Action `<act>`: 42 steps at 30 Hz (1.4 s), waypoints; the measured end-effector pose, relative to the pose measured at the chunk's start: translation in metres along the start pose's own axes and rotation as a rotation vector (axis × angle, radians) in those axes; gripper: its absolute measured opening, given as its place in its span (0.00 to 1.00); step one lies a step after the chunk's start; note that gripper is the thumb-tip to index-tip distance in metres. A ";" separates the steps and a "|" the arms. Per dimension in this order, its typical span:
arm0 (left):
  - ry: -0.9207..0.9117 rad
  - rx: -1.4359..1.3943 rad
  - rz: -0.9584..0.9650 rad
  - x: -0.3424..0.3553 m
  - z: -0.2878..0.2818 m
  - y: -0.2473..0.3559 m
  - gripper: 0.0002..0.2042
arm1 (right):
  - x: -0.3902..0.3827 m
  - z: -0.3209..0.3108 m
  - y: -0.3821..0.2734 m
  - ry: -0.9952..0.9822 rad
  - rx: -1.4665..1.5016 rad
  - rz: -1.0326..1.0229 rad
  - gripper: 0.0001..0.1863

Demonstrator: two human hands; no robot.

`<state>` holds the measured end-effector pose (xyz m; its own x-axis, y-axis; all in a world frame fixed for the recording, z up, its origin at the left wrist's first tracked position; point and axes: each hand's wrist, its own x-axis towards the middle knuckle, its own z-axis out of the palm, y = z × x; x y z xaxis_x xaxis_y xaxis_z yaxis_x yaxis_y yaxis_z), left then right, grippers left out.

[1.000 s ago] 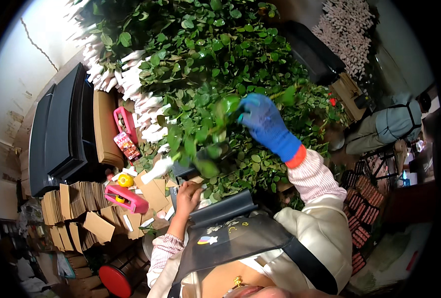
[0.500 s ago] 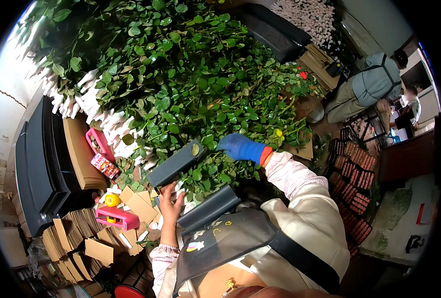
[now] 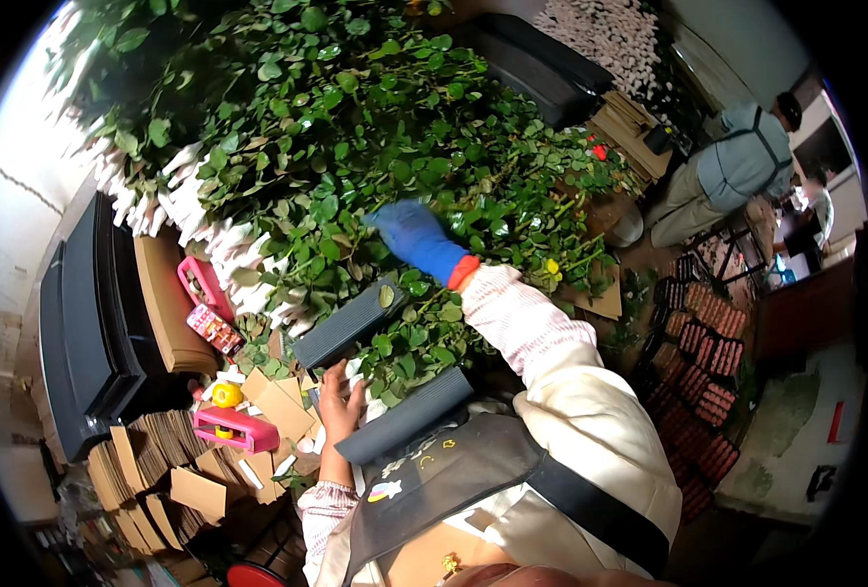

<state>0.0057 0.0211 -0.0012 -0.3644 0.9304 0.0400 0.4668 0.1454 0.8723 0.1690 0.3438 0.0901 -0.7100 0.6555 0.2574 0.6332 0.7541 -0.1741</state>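
Observation:
My right hand (image 3: 409, 235), in a blue glove with a red cuff, is over the large heap of leafy green stems (image 3: 395, 147). Motion blur smears its fingers, and I cannot make out anything in them. My bare left hand (image 3: 339, 416) is at the lower end of a ribbed black holder (image 3: 351, 323). Its fingers and thumb are apart beside small white-wrapped flower heads (image 3: 354, 380). A leafy bunch (image 3: 419, 347) lies between this piece and a second ribbed black piece (image 3: 404, 416) close to my apron. One loose leaf (image 3: 386, 295) rests on the first piece.
White-wrapped flower heads (image 3: 228, 245) line the heap's left side. Pink tape dispensers (image 3: 236, 430), a phone (image 3: 214, 329) and stacked cardboard (image 3: 160, 455) are at left, beside black sheets (image 3: 87, 323). Bundled flowers (image 3: 698, 352) stand on the floor at right. Another person (image 3: 737, 161) stands beyond.
My gloved right hand has moved left and farther away over the leaves. The near black piece has turned slightly. My left hand stays almost in place.

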 end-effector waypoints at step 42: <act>-0.009 0.030 0.249 0.005 0.007 -0.024 0.20 | -0.158 -0.022 -0.141 -0.093 0.450 -0.357 0.27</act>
<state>-0.0015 0.0244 -0.0255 -0.2276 0.9418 0.2474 0.5651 -0.0792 0.8212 0.1987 0.1334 0.0946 -0.8922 0.3433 0.2934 0.1711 0.8583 -0.4838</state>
